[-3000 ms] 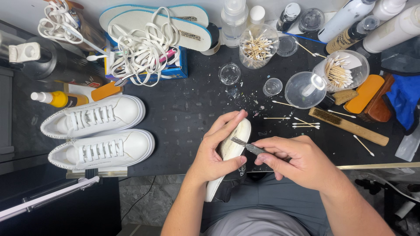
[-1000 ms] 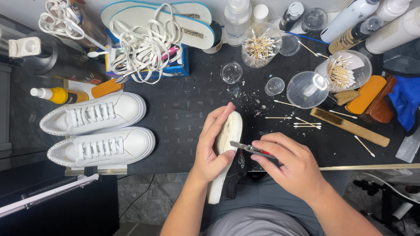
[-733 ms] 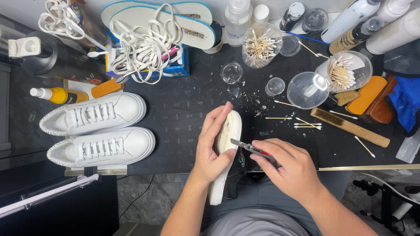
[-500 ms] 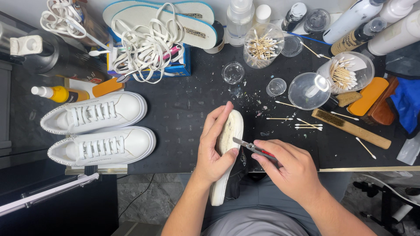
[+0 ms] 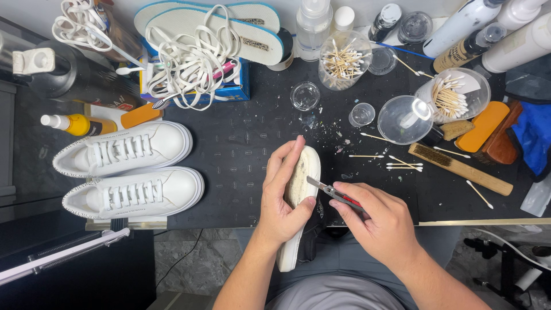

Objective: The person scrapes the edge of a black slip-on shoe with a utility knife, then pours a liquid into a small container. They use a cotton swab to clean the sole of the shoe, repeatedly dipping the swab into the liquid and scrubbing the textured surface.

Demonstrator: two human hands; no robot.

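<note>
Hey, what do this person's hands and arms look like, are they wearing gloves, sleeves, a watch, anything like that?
No gloves: both the left hand and the right hand are bare, with short, unpainted nails. Both forearms are bare as far as the bottom edge of the picture, so no sleeves show. No watch, ring or bracelet is visible on either side. Below the arms, grey clothing covers the lap.

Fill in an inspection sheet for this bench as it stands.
Surface: black mat, flecked with pale scrapings.
Job's things: white shoe sole-up; cutter blade on its sole.
Clutter: pair of white sneakers, loose laces, insoles, cotton-swab jars, wooden brush, bottles.
Hands: left hand grips the shoe; right hand holds the cutter.
Cables: nothing seen.
Surroundings: tiled floor below.
</note>
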